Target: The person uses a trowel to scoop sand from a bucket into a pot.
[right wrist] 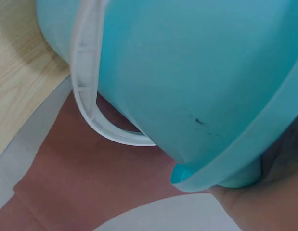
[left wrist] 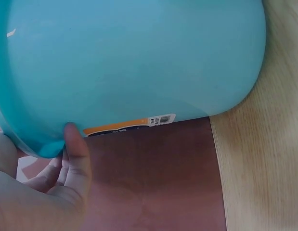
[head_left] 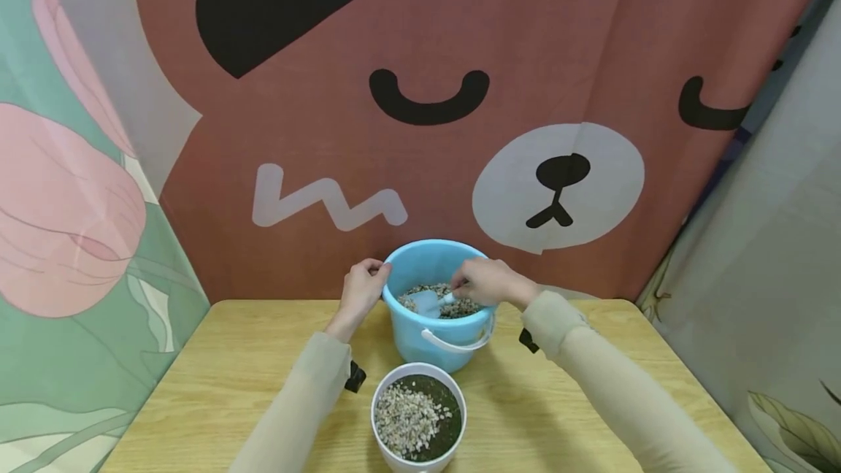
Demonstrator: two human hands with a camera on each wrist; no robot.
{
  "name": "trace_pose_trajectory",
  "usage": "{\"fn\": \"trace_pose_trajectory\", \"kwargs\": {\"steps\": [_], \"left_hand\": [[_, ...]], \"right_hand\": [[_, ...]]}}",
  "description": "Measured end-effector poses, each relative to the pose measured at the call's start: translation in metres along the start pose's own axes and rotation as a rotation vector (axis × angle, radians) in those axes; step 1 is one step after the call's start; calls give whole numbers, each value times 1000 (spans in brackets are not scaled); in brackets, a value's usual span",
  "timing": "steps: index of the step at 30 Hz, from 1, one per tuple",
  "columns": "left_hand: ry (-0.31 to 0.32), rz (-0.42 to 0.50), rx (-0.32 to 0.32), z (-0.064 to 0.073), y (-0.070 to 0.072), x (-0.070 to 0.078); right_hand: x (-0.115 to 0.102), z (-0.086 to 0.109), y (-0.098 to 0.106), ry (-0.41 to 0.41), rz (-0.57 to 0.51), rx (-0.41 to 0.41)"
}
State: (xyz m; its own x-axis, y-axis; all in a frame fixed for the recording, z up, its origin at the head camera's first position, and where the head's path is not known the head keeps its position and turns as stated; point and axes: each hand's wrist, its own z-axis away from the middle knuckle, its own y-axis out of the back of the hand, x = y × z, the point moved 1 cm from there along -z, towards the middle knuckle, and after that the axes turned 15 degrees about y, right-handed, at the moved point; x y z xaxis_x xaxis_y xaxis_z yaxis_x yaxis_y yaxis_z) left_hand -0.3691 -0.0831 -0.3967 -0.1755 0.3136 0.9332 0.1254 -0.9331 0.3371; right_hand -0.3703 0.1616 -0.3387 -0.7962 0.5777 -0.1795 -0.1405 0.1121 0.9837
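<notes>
We saw the left hand (head_left: 363,289) pinching the rim of a blue plastic bucket (head_left: 420,341), its thumb pressed against the outer wall just under the lip; the right hand (head_left: 489,282) reached over the opposite side of the rim, its fingers closed on the handle of a small light-blue hand shovel (head_left: 427,304); the shovel's blade lay tilted on the mixed gravel (head_left: 466,306) inside the bucket; the bucket's white carrying handle (head_left: 456,347) hung down against the near side, and we made out a barcode sticker (left wrist: 161,120) on its wall.

Nearer to us stood a white round pot (head_left: 382,451), upright on the wood-grain table (head_left: 263,363); in it, pale pebbles (head_left: 407,418) covered the left part of a dark, soil-like layer (head_left: 436,447); behind everything hung a bear-print curtain (head_left: 525,42).
</notes>
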Motion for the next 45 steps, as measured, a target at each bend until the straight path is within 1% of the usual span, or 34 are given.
{"fn": "trace_pose_trajectory", "kwargs": {"steps": [5,9,12,18,24,26,32,38,41,45], "left_hand": [[5,15,9,-1,1,0],[12,11,-8,-2,-1,0],[13,11,-15,-2,-2,0],[35,18,14,-2,1,0],[21,7,8,-1,0,3],[24,3,11,-1,0,2],[17,9,4,0,2,1],[23,16,-10,2,4,0],[18,14,-10,1,2,1],[13,23,-48,1,5,-2]], "right_hand": [[0,6,4,18,-31,52],[-2,14,7,18,-40,92],[-4,21,11,-3,-50,125],[-5,32,15,-48,-91,189],[-6,40,18,-123,-134,259],[-5,42,18,-135,-145,269],[-2,45,14,-168,-130,280],[0,48,9,-175,-146,296],[1,53,10,-185,-156,313],[0,57,13,-204,-156,332]]}}
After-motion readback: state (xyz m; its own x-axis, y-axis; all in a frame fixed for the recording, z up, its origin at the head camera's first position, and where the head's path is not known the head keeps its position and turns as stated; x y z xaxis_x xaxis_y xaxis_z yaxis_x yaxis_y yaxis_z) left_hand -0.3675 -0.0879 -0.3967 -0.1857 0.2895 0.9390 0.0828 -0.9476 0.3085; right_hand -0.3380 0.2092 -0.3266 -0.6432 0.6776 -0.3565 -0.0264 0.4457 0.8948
